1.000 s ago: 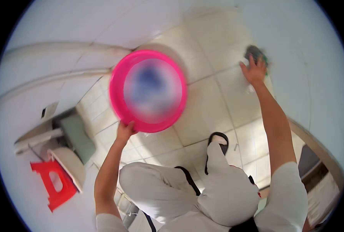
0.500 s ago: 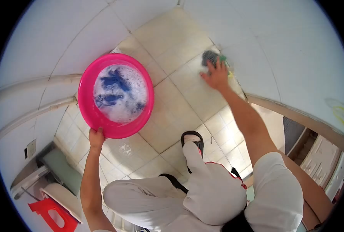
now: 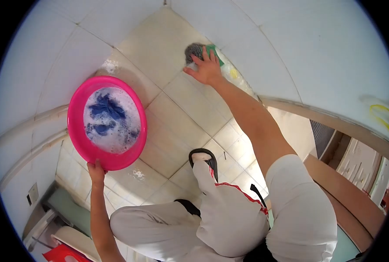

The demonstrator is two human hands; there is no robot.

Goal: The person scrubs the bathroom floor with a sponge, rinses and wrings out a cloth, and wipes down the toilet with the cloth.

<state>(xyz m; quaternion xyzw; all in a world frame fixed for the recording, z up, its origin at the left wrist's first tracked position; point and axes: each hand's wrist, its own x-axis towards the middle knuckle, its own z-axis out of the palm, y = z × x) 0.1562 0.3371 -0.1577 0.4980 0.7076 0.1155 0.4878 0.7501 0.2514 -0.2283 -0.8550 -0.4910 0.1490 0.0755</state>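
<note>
A pink basin is on the left, with foamy water and dark blue cloth in it. It looks tilted. My left hand grips its near rim. Farther up, by the foot of the right wall, my right hand has its fingers spread over a grey mesh scrubber and a green piece. The fingertips touch these things; the palm's underside is hidden. A clear wrapper with a yellow patch lies along the wall beside that hand.
Tiled floor lies between white walls. Pipes run along the left wall. At lower left are a green-grey item and a red plastic object. My slippered foot is near the middle. A doorway with furniture is at right.
The view has turned, so basin and both hands appear farther left. The basin remains in my left hand's grip. My right hand stays at the scrubber and green piece near the wall.
</note>
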